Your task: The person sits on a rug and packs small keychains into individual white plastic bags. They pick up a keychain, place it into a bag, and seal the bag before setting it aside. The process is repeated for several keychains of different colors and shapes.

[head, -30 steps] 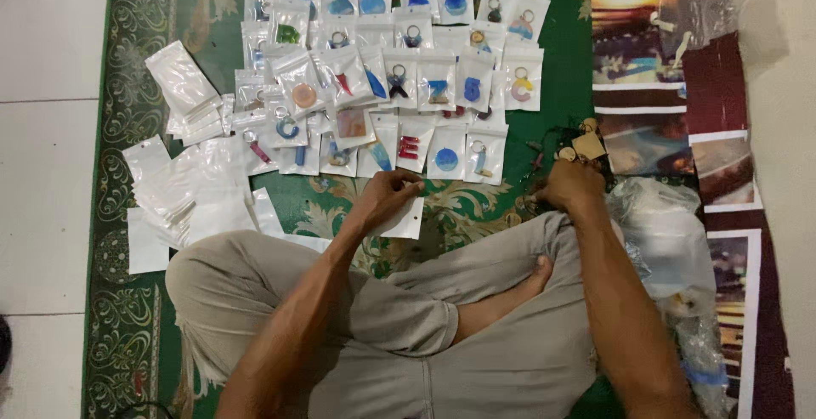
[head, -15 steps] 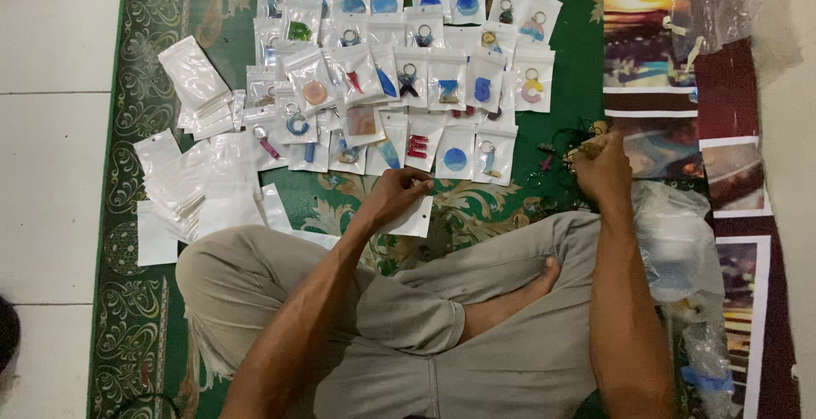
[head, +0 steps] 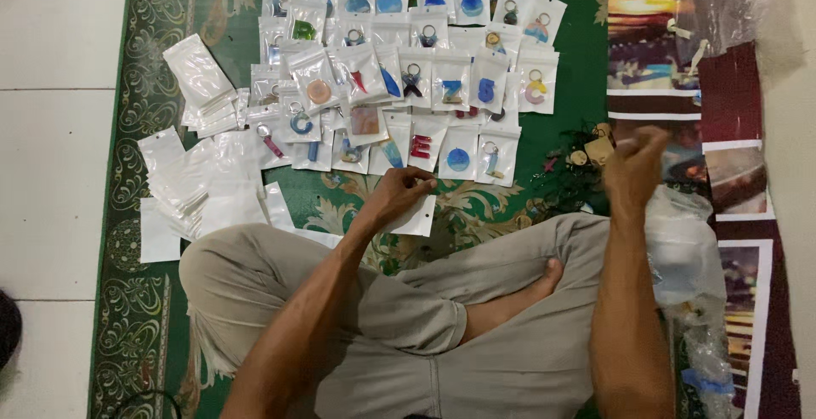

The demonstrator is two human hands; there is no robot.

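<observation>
Head view looks down on a person sitting cross-legged on a green patterned rug. The left hand rests low in front of the knees, its fingers pinched together on the top edge of a small white pouch that lies flat on the rug. The right hand is raised off to the side and blurred, near a small heap of loose keychains; I cannot tell whether its fingers grip anything. Beyond the left hand, rows of packed keychain pouches lie spread in overlapping lines. A pile of empty white pouches sits just beside the left knee. A clear plastic bag lies under the right forearm.
</observation>
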